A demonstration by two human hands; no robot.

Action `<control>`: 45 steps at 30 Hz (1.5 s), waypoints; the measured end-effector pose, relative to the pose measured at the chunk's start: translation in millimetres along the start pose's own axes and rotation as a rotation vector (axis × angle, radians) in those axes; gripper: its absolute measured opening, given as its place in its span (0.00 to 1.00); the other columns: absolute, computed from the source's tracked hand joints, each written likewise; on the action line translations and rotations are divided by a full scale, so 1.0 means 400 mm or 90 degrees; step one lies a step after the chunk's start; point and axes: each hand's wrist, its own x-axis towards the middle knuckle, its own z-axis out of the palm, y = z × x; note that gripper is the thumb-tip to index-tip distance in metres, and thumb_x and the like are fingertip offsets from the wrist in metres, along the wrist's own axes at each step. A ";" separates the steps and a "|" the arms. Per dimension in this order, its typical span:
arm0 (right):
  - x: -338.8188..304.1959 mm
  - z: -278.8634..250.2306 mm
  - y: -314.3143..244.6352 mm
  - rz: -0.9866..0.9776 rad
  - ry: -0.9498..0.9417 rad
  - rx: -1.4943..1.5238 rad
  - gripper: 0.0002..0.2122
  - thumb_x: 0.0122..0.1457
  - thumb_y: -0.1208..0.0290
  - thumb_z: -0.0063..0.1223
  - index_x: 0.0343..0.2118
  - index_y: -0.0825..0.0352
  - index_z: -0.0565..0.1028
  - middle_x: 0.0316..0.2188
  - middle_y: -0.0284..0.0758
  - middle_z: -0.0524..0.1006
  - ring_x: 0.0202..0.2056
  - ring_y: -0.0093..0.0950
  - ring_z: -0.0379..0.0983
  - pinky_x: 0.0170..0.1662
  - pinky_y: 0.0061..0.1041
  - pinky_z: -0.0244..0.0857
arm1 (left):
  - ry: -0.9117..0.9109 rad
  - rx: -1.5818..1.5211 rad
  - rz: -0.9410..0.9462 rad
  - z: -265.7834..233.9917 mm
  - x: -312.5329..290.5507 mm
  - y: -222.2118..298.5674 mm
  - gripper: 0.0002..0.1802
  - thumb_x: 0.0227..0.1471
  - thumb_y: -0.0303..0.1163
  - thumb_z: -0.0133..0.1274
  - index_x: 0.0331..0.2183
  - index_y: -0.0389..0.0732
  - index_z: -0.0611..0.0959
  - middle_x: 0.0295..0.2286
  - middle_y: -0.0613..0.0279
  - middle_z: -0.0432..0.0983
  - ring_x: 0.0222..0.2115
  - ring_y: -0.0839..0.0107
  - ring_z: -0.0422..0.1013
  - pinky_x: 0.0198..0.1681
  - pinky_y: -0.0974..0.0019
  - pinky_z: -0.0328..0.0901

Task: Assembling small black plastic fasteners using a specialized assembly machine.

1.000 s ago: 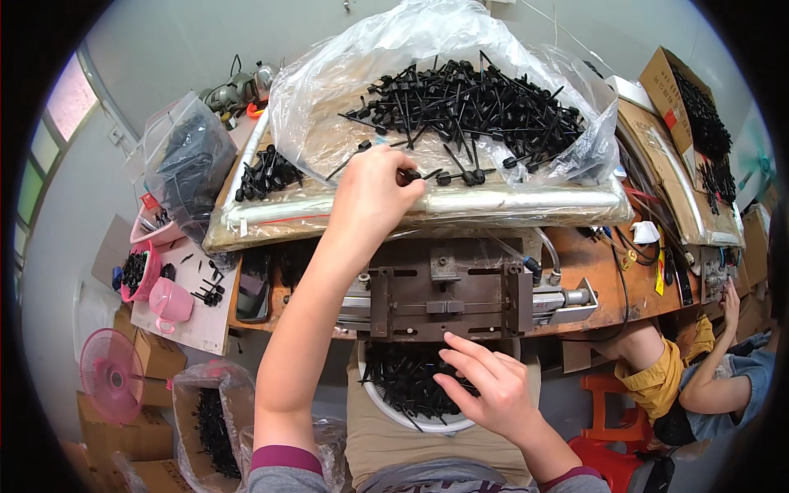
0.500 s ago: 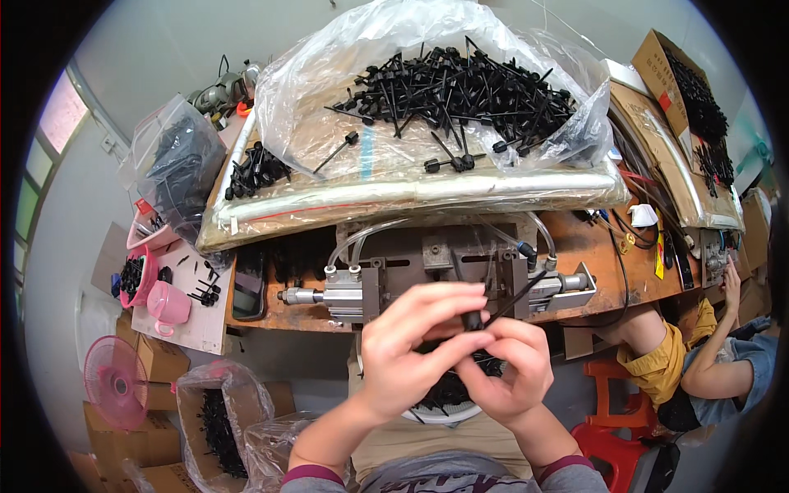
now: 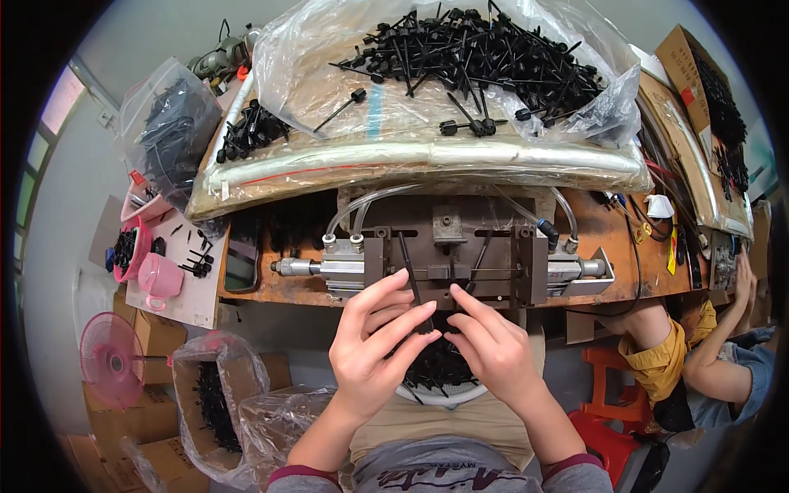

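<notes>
Between the fingertips of my left hand (image 3: 374, 341) is a slim black plastic stem (image 3: 411, 267), its upper end pointing up and away. My right hand (image 3: 497, 349) is just to the right, fingertips curled in close to the left ones. A second black stem (image 3: 482, 259) slants up from behind its index finger; its lower end is hidden by the fingers. Both hands are at the near edge of a metal clamping fixture (image 3: 382, 218). Beneath them, a white-rimmed bowl (image 3: 448, 400) in my lap holds many black parts.
A clear plastic bag (image 3: 304, 74) with a heap of black knobbed stems (image 3: 485, 57) lies on the raised board behind the fixture. Air cylinders (image 3: 341, 271) flank the fixture. Left are a pink mug (image 3: 160, 275) and pink fan (image 3: 113, 361); right, a co-worker's arm (image 3: 715, 361) and red stool (image 3: 604, 435).
My hands have drawn apart and slightly down, and the two stems, close together before, are now separated. The view has shifted, and more of the fixture shows.
</notes>
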 end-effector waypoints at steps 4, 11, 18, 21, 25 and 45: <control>0.020 0.009 0.003 -0.044 -0.025 -0.104 0.11 0.46 0.78 0.60 0.33 0.73 0.75 0.49 0.49 0.76 0.30 0.29 0.78 0.33 0.24 0.72 | -0.011 0.029 0.002 -0.009 -0.011 -0.009 0.23 0.33 0.19 0.68 0.39 0.36 0.87 0.50 0.49 0.70 0.41 0.64 0.74 0.43 0.65 0.73; 0.054 0.007 -0.013 -0.041 -0.045 -0.178 0.09 0.42 0.77 0.56 0.30 0.71 0.75 0.47 0.48 0.78 0.18 0.22 0.72 0.26 0.20 0.67 | -0.028 0.031 0.002 0.003 -0.027 -0.014 0.22 0.36 0.21 0.68 0.39 0.37 0.87 0.49 0.50 0.72 0.41 0.64 0.75 0.44 0.65 0.74; 0.049 0.009 -0.011 -0.034 -0.057 -0.190 0.09 0.42 0.77 0.56 0.30 0.71 0.75 0.46 0.48 0.78 0.16 0.22 0.71 0.24 0.20 0.65 | -0.042 0.029 0.000 0.011 -0.038 -0.022 0.21 0.37 0.21 0.67 0.40 0.38 0.86 0.48 0.49 0.72 0.41 0.64 0.76 0.45 0.65 0.74; 0.048 0.009 -0.008 -0.037 -0.043 -0.187 0.09 0.42 0.77 0.56 0.30 0.70 0.75 0.47 0.47 0.78 0.16 0.22 0.70 0.24 0.20 0.65 | -0.052 0.028 0.009 0.009 -0.036 -0.021 0.22 0.35 0.18 0.67 0.39 0.34 0.86 0.48 0.47 0.72 0.43 0.62 0.75 0.45 0.64 0.74; 0.031 0.009 0.005 -0.032 -0.026 -0.151 0.09 0.44 0.77 0.59 0.31 0.70 0.75 0.47 0.46 0.78 0.18 0.23 0.72 0.25 0.21 0.66 | -0.054 0.082 0.044 0.008 -0.032 -0.022 0.21 0.34 0.18 0.67 0.38 0.33 0.85 0.47 0.47 0.76 0.42 0.62 0.77 0.43 0.64 0.74; -0.103 -0.103 -0.027 0.043 0.063 0.159 0.14 0.37 0.76 0.73 0.29 0.68 0.80 0.44 0.41 0.79 0.28 0.29 0.75 0.29 0.23 0.70 | -0.183 0.341 0.119 0.078 0.008 -0.031 0.13 0.36 0.25 0.66 0.31 0.38 0.85 0.45 0.59 0.80 0.21 0.70 0.75 0.26 0.71 0.68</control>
